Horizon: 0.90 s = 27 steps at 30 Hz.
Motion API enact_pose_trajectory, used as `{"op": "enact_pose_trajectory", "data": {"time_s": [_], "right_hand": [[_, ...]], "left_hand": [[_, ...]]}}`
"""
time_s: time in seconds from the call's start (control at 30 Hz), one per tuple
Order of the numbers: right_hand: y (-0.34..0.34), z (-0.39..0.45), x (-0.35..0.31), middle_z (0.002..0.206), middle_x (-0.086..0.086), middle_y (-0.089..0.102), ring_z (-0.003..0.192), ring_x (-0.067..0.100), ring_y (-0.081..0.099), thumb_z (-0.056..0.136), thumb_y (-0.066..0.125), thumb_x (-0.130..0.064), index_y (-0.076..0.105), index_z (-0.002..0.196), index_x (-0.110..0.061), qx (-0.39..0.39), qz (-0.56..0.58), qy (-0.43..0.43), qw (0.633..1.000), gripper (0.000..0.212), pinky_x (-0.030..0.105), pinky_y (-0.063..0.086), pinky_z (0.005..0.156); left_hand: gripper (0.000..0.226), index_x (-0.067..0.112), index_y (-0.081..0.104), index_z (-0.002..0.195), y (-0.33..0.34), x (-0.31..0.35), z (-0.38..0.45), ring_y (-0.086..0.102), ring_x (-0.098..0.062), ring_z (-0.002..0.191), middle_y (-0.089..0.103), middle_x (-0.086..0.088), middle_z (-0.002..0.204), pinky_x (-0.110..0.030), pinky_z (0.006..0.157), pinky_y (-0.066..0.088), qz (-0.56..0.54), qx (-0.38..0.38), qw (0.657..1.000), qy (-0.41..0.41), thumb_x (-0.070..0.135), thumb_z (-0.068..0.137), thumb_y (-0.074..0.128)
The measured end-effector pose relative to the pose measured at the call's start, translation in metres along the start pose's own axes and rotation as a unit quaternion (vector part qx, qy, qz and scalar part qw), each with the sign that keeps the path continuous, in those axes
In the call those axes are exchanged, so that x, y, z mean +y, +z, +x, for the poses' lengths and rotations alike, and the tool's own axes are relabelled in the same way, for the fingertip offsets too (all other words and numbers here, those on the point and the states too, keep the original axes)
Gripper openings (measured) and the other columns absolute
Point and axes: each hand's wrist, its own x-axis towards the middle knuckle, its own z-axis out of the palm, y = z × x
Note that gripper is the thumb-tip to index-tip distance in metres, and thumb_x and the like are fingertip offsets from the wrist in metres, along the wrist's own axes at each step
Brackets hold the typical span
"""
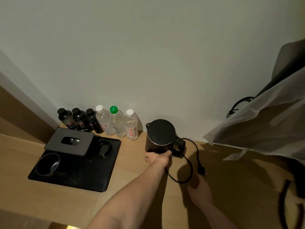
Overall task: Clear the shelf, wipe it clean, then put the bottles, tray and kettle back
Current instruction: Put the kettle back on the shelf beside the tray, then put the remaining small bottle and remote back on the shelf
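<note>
- We find the wooden shelf [142, 171] running along a pale wall, its back edge meeting that wall.
- We note a black tray [92, 177] toward the left end of the shelf, carrying a black tissue box [71, 141], a dark cup [47, 164] at its front left corner and a second cup [104, 148] near its back right corner.
- We record the black kettle [159, 136] standing upright near the back edge, right of the tray, its cord [188, 167] looping forward to a plug [202, 171] lying on the shelf.
- We count six bottles [105, 121] in a row against the wall behind the tray: three dark, three clear.
- Left hand [157, 157] touches the kettle's base; whether it grips, we cannot tell.
- Right hand [200, 189] lies in shadow near the plug, fingers extended, grasping nothing visible.
</note>
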Motion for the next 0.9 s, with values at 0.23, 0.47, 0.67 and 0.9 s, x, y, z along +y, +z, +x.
{"op": "enact_pose_trajectory", "data": {"time_s": [0.23,0.47,0.67,0.9], "right_hand": [[-0.003,0.000,-0.008,0.140,0.000,0.061,0.129,0.024,0.056,0.092,0.072,-0.026,0.049,0.149,-0.023,-0.072,0.067,0.006,0.995,0.061,0.041,0.047,0.108],[0.007,-0.026,-0.011,0.152,0.003,0.046,0.136,0.024,0.049,0.097,0.063,-0.026,0.039,0.156,-0.024,-0.099,-0.035,-0.023,0.994,0.064,0.035,0.044,0.111],[0.025,-0.085,-0.020,0.159,-0.001,0.037,0.143,0.021,0.040,0.095,0.070,-0.025,0.042,0.153,-0.024,-0.090,0.005,-0.059,0.994,0.065,0.038,0.036,0.117],[0.009,-0.151,-0.006,0.163,-0.015,0.026,0.149,0.016,0.029,0.093,0.072,-0.030,0.038,0.151,-0.045,-0.068,0.056,-0.121,0.989,0.069,0.039,0.034,0.119]], "left_hand": [[0.103,0.008,0.027,0.151,0.004,0.003,0.014,0.042,-0.037,0.138,0.039,-0.017,0.151,-0.047,0.113,0.041,0.041,-0.032,0.998,0.031,0.034,0.074,0.090],[0.078,0.016,0.032,0.153,-0.057,-0.015,0.007,0.049,-0.033,0.137,0.039,-0.010,0.152,-0.046,0.116,0.042,0.170,-0.124,0.965,0.157,0.019,0.088,0.076],[0.075,0.032,0.027,0.159,-0.176,-0.050,-0.038,0.023,-0.018,0.155,0.009,0.012,0.170,-0.038,0.124,0.032,0.480,-0.219,0.770,0.360,0.012,0.095,0.060],[0.070,0.046,0.029,0.155,-0.249,-0.072,-0.082,0.018,-0.007,0.155,0.006,0.024,0.168,-0.032,0.124,0.028,0.517,-0.176,0.733,0.405,0.029,0.097,0.066]]}}
